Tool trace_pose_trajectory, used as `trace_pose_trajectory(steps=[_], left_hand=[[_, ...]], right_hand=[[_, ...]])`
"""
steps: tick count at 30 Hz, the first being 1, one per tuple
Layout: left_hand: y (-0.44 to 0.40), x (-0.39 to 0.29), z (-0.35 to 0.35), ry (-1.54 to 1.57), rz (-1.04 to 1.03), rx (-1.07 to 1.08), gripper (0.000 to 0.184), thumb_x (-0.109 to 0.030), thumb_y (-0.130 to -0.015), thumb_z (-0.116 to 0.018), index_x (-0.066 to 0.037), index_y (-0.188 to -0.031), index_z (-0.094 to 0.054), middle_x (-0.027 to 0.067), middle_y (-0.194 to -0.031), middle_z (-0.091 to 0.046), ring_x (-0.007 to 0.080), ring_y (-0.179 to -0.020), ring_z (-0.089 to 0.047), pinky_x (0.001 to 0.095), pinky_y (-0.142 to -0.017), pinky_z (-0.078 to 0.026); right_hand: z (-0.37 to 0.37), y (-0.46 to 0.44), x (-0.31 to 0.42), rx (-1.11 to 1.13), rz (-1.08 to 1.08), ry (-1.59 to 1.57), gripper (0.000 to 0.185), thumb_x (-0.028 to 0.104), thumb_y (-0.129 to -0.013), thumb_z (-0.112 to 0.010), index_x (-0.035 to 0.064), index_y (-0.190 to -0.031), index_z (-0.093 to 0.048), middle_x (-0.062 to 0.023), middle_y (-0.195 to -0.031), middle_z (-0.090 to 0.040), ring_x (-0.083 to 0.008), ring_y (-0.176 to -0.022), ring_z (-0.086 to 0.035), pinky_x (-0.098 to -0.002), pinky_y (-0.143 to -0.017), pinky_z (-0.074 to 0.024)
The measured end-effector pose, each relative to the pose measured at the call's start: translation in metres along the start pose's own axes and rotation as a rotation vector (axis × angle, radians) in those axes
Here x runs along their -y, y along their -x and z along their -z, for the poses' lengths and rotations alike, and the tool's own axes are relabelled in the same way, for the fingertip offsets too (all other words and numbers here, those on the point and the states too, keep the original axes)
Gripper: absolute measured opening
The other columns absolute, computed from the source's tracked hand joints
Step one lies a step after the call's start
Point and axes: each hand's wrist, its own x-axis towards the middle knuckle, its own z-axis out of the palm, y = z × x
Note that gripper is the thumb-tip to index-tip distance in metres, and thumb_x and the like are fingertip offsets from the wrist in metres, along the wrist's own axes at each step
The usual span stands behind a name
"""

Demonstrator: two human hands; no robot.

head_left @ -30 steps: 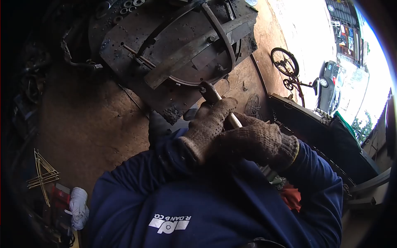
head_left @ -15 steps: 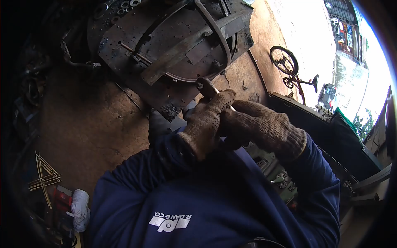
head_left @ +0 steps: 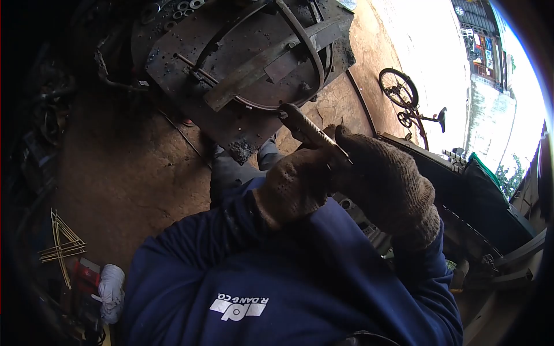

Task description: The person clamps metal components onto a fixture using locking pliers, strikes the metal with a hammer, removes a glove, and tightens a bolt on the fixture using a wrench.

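Both my hands wear brown knitted gloves and meet in front of my chest. A narrow light strip (head_left: pixel 323 137) with fine ridges slants between them; its exact kind cannot be made out. My left hand (head_left: pixel 294 187) is closed around its lower side, with what looks like a gloved finger stretched along it toward the metal table. My right hand (head_left: pixel 389 184) is curled at the strip's near end, its fingertips hidden in shadow. Just beyond the hands, a curved metal bar frame (head_left: pixel 314 63) and a flat metal bar (head_left: pixel 242 86) lie on the dark metal table (head_left: pixel 231 130).
Several metal rings (head_left: pixel 183 7) sit at the table's far left. A bicycle (head_left: pixel 407 104) stands at the right, near a dark box-like object (head_left: pixel 461 184). Thin yellowish rods (head_left: pixel 60 248) and a white bundle (head_left: pixel 111 293) are at lower left.
My hands have turned, and more of the light strip shows between them. The right hand's back has rotated toward me. The table has shifted slightly rightward in view.
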Motion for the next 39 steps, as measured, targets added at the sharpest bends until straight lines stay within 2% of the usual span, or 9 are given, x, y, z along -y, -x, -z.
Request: trace_pose_trajectory(steps=[9,15,18,21,24,27,29,34,39], left_hand=[[-0.001,0.004,-0.005,-1.157,-0.280,-0.154,0.024,-0.021,-0.105,-0.055,-0.004,-0.118,-0.065,0.0073,-0.104,-0.069,0.0167,-0.092,-0.066,0.0273,-0.075,-0.056],[0.000,0.008,-0.003,-1.084,-0.387,0.021,0.027,-0.019,-0.108,-0.048,-0.003,-0.125,-0.062,0.0097,-0.113,-0.068,0.0182,-0.106,-0.067,0.0275,-0.088,-0.058],[0.000,0.004,0.003,-0.710,-0.206,0.011,0.040,0.012,-0.097,-0.056,0.000,-0.135,-0.057,0.0106,-0.123,-0.067,0.0176,-0.115,-0.066,0.0295,-0.101,-0.056],[0.000,0.004,0.002,-0.390,-0.088,0.039,0.030,-0.008,-0.106,-0.048,-0.001,-0.135,-0.055,0.0117,-0.131,-0.064,0.0203,-0.118,-0.065,0.0321,-0.103,-0.054],[-0.002,0.009,0.003,-1.268,-0.347,0.040,0.033,-0.010,-0.106,-0.049,-0.002,-0.138,-0.053,0.0121,-0.132,-0.063,0.0219,-0.119,-0.065,0.0361,-0.106,-0.053],[-0.003,0.005,0.003,-1.113,-0.257,0.001,0.032,-0.015,-0.106,-0.051,-0.003,-0.136,-0.054,0.0120,-0.129,-0.064,0.0231,-0.117,-0.065,0.0371,-0.104,-0.054],[-0.005,-0.002,0.011,-0.253,0.034,0.048,0.026,-0.010,-0.104,-0.053,-0.003,-0.129,-0.058,0.0113,-0.123,-0.066,0.0235,-0.113,-0.066,0.0367,-0.099,-0.056],[-0.005,0.000,0.022,-0.981,-0.195,0.062,0.020,-0.010,-0.103,-0.055,-0.003,-0.119,-0.063,0.0115,-0.115,-0.068,0.0241,-0.107,-0.067,0.0382,-0.096,-0.057],[-0.005,-0.001,0.010,-1.022,-0.167,0.013,0.020,-0.008,-0.099,-0.060,-0.003,-0.117,-0.064,0.0127,-0.112,-0.068,0.0228,-0.107,-0.068,0.0369,-0.097,-0.056]], right_hand=[[-0.005,-0.001,-0.006,-0.105,0.152,0.175,0.043,0.020,-0.090,-0.076,0.0034,-0.129,-0.064,-0.0189,-0.104,-0.073,-0.0346,-0.098,-0.074,-0.0415,-0.082,-0.0603],[-0.008,0.002,-0.007,-0.126,0.192,0.187,0.041,0.015,-0.092,-0.074,0.0030,-0.129,-0.064,-0.0194,-0.105,-0.074,-0.0344,-0.099,-0.074,-0.0406,-0.084,-0.0607],[-0.012,0.003,-0.009,-0.235,0.309,0.087,0.034,0.010,-0.093,-0.068,0.0042,-0.126,-0.067,-0.0169,-0.100,-0.074,-0.0257,-0.093,-0.075,-0.0361,-0.078,-0.0595],[-0.009,0.003,-0.012,-0.174,0.188,0.051,0.036,0.009,-0.093,-0.068,0.0044,-0.128,-0.066,-0.0161,-0.098,-0.074,-0.0249,-0.090,-0.076,-0.0357,-0.077,-0.0604],[-0.008,0.004,-0.017,-0.122,0.225,0.167,0.048,0.005,-0.089,-0.071,0.0079,-0.135,-0.062,-0.0182,-0.105,-0.074,-0.0319,-0.099,-0.074,-0.0389,-0.084,-0.0608],[-0.011,0.006,-0.015,-0.179,0.229,0.236,0.051,0.007,-0.087,-0.071,0.0114,-0.137,-0.062,-0.0154,-0.102,-0.074,-0.0318,-0.096,-0.074,-0.0406,-0.079,-0.0606],[-0.009,0.006,-0.003,-0.163,0.230,0.404,0.053,0.008,-0.086,-0.070,0.0133,-0.138,-0.061,-0.0142,-0.099,-0.074,-0.0331,-0.093,-0.074,-0.0427,-0.075,-0.0598],[-0.010,0.005,-0.001,-0.155,0.185,0.436,0.055,0.010,-0.086,-0.072,0.0131,-0.139,-0.059,-0.0136,-0.098,-0.074,-0.0333,-0.092,-0.073,-0.0425,-0.075,-0.0595],[-0.010,0.001,-0.021,-0.176,0.317,0.289,0.052,0.015,-0.089,-0.071,0.0118,-0.139,-0.059,-0.0141,-0.099,-0.074,-0.0324,-0.092,-0.074,-0.0409,-0.076,-0.0596]])
